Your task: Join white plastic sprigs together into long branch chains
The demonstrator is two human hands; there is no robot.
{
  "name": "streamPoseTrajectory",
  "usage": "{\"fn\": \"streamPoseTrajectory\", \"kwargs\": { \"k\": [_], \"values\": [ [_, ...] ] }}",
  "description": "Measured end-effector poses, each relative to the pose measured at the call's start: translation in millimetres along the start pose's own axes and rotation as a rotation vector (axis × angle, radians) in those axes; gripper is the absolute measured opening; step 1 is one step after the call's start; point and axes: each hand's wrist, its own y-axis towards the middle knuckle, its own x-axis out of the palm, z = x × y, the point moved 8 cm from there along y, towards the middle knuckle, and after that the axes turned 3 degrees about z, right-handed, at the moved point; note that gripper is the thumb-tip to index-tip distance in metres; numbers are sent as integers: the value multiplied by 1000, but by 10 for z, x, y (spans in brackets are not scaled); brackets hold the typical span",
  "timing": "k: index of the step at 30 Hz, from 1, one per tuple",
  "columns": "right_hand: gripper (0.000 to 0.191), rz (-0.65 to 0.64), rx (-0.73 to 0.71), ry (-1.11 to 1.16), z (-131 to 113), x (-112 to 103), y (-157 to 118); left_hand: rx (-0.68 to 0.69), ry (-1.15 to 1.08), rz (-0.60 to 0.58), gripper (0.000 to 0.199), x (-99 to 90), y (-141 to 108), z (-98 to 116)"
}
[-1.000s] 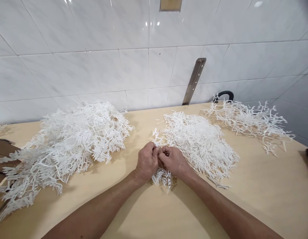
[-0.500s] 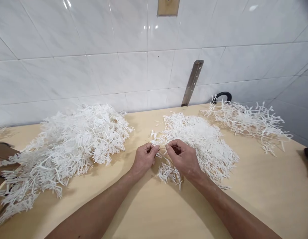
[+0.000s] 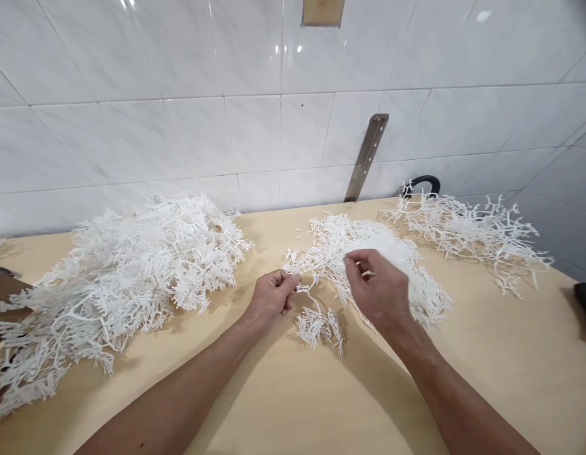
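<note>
My left hand (image 3: 275,294) is closed, thumb against fingers, on a thin white branched plastic piece (image 3: 304,289) whose arms stick out to the right. Over the left part of the middle pile of small white plastic pieces (image 3: 382,235), my right hand (image 3: 380,287) is held in a pinch. Whatever lies between its fingertips, if anything, is too small to make out. On the table between my wrists rests a small white branched cluster (image 3: 316,325), apart from the middle pile.
A big heap of white branched plastic pieces (image 3: 145,272) covers the table's left side. Bare branched stems (image 3: 468,227) lie at the back right beside a black curved handle (image 3: 425,183). A metal bracket (image 3: 367,158) stands against the tiled wall (image 3: 255,133). A dark object (image 3: 585,303) sits at the right edge.
My right hand has moved right and up, away from my left hand, to over the middle pile. My left hand has stayed nearly in place, still holding the branched piece.
</note>
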Motion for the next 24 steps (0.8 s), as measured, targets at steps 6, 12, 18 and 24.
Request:
{"fn": "streamPoseTrajectory", "kwargs": {
  "k": [6, 12, 18, 24],
  "values": [
    [21, -335, -37, 153, -348, 455, -289, 11, 54, 5, 37, 23, -36, 39],
    [18, -461, 130, 123, -243, 600, -384, 12, 52, 57, 33, 13, -38, 5],
    [16, -439, -47, 37, -352, 610, -415, 25, 70, 104, 29, -2, -33, -4],
    [21, -418, -128, -18, -399, 606, -444, 13, 82, 122, 27, 0, -35, 3]
  ]
}}
